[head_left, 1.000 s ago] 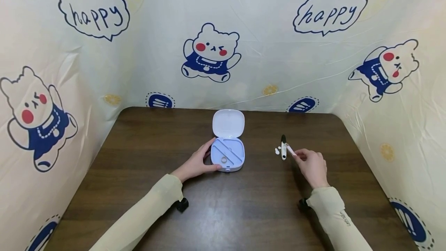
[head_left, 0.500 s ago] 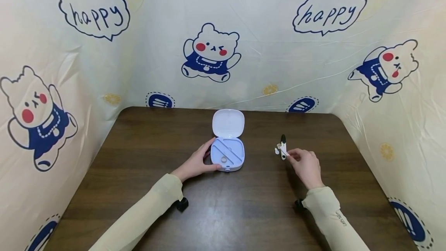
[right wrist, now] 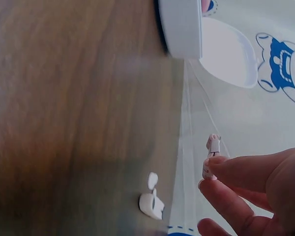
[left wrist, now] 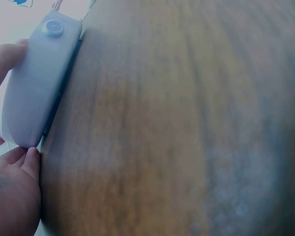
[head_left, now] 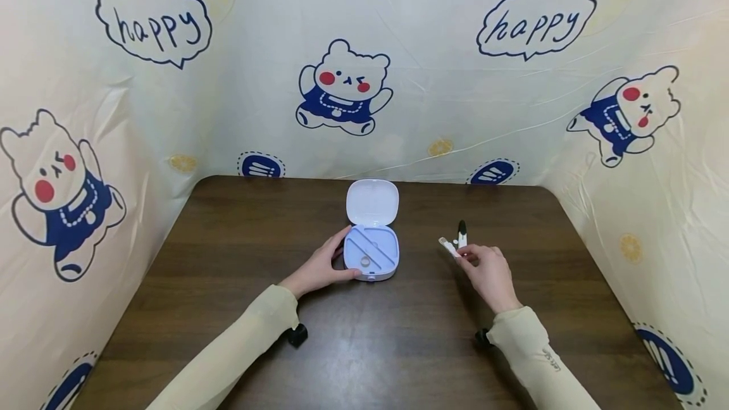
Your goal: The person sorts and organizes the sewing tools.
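Observation:
My left hand (head_left: 319, 267) grips a small lavender compartment box (head_left: 393, 264) by its left side, thumb at the front near the round catch (left wrist: 53, 28). Its white lid (head_left: 373, 202) stands open at the back. Diagonal dividers cross the inner tray, and a small ring-shaped thing (head_left: 365, 261) lies in the front part. To the right, my right hand (head_left: 488, 274) pinches a slim, short white stick (head_left: 448, 247) with a clear-looking tip between thumb and fingertips. In the right wrist view this stick (right wrist: 213, 147) shows raised over the table.
A white pen-like thing with a black end (head_left: 462, 229) lies just beyond my right hand, its near part hidden by the fingers. Beside it are small white pieces (right wrist: 153, 180). Printed cloth (head_left: 410, 81) hangs along the back and sides of the brown wooden table (head_left: 239, 220).
My right hand has moved left with the white stick, passing over the pen-like thing to its left side. My left hand and the box have stayed in place.

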Available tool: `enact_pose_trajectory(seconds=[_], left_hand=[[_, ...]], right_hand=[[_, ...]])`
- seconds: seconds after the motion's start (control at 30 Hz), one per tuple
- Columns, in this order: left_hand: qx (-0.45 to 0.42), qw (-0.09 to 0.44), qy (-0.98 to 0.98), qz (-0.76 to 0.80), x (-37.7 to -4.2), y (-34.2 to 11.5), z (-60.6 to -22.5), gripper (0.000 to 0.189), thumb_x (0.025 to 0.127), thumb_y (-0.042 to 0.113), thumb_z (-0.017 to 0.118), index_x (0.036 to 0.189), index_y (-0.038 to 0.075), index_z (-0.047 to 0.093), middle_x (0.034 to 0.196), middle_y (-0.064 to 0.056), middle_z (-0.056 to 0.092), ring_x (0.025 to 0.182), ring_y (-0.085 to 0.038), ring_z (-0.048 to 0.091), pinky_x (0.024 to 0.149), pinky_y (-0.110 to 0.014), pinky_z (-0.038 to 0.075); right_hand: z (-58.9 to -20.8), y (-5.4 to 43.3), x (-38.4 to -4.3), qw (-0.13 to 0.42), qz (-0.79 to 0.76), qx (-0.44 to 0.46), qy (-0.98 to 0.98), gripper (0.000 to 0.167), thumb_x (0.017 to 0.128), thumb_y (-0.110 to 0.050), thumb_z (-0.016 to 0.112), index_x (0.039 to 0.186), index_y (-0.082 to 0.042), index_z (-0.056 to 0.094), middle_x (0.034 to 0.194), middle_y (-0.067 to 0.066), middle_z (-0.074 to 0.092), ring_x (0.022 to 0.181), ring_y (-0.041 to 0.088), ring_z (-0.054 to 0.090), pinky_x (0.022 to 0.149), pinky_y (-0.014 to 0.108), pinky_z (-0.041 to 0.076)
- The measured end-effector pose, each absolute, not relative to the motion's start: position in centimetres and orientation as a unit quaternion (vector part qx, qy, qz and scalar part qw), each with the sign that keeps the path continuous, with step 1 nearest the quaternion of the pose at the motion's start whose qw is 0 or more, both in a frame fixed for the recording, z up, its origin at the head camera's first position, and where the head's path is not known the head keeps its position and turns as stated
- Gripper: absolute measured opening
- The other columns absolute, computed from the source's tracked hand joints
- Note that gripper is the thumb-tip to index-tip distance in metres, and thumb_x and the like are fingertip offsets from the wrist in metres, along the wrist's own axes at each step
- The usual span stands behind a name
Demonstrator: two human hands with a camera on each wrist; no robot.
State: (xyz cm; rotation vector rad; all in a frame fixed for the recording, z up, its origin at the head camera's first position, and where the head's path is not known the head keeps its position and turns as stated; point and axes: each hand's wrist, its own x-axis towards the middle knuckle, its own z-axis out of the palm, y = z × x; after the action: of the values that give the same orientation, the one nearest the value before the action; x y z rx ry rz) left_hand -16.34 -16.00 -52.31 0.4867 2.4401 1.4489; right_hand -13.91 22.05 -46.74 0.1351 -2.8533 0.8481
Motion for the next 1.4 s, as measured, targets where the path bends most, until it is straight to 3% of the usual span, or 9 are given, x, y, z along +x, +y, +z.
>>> enact_pose_trajectory(seconds=[0.7, 1.4], left_hand=[[0.165, 0.124, 0.842, 0.499, -16.2, -16.0, -52.2, 0.11, 0.087, 0.037, 0.087, 0.168, 0.018, 0.016, 0.171, -0.009, 0.022, 0.156, -0.026, 0.028, 0.123, -0.044, 0.033], [0.166, 0.124, 0.838, 0.505, -16.0, -16.0, -52.1, 0.11, 0.086, 0.037, 0.087, 0.168, 0.019, 0.016, 0.171, -0.009, 0.022, 0.156, -0.027, 0.028, 0.123, -0.044, 0.033]], right_hand=[[-47.6, 18.5, -13.2, 0.084, 0.293, 0.088, -0.948, 0.009, 0.088, -0.013, 0.083, 0.097, -0.014, 0.081, 0.086, -0.001, 0.077, 0.09, 0.025, 0.06, 0.072, 0.043, 0.051], [-46.8, 15.4, -13.4, 0.101, 0.313, 0.13, -0.935, 0.009, 0.086, -0.011, 0.085, 0.094, -0.012, 0.081, 0.082, -0.001, 0.076, 0.085, 0.023, 0.059, 0.073, 0.042, 0.049]])
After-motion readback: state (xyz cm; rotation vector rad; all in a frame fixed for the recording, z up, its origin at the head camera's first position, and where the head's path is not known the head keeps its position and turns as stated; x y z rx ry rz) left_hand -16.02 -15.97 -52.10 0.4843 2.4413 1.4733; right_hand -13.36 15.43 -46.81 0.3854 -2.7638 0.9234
